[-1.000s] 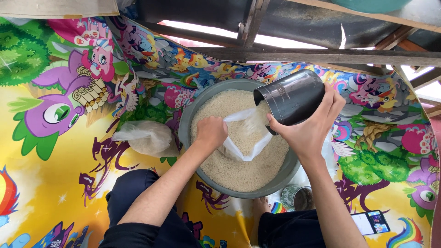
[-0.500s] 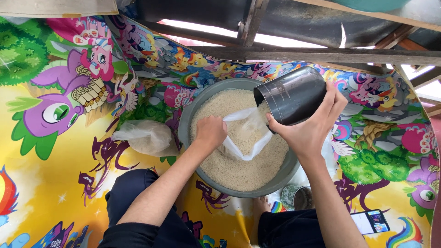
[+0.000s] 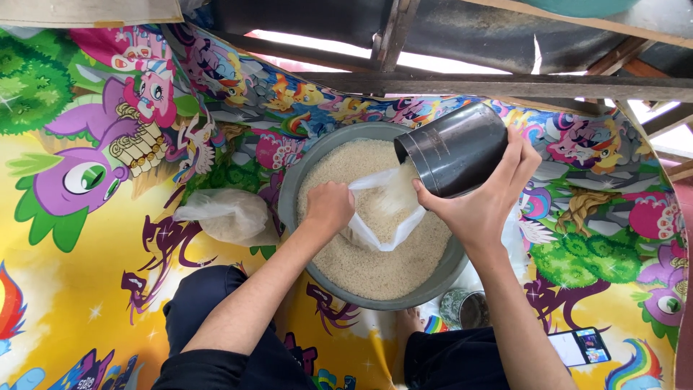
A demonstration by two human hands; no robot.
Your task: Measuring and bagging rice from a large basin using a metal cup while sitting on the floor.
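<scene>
While the left hand [image 3: 328, 208] is gripping the clear bag [image 3: 382, 217] open over the basin [image 3: 289, 195], the right hand [image 3: 480, 202], clamped on the black cup [image 3: 455, 148], is tipping rice [image 3: 399, 189] in.

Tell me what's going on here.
A person sitting on a cartoon-print mat tips a dark cup with the right hand, pouring rice into a clear plastic bag. The left hand holds that bag open over a grey basin of rice. A filled bag lies beside it.
</scene>
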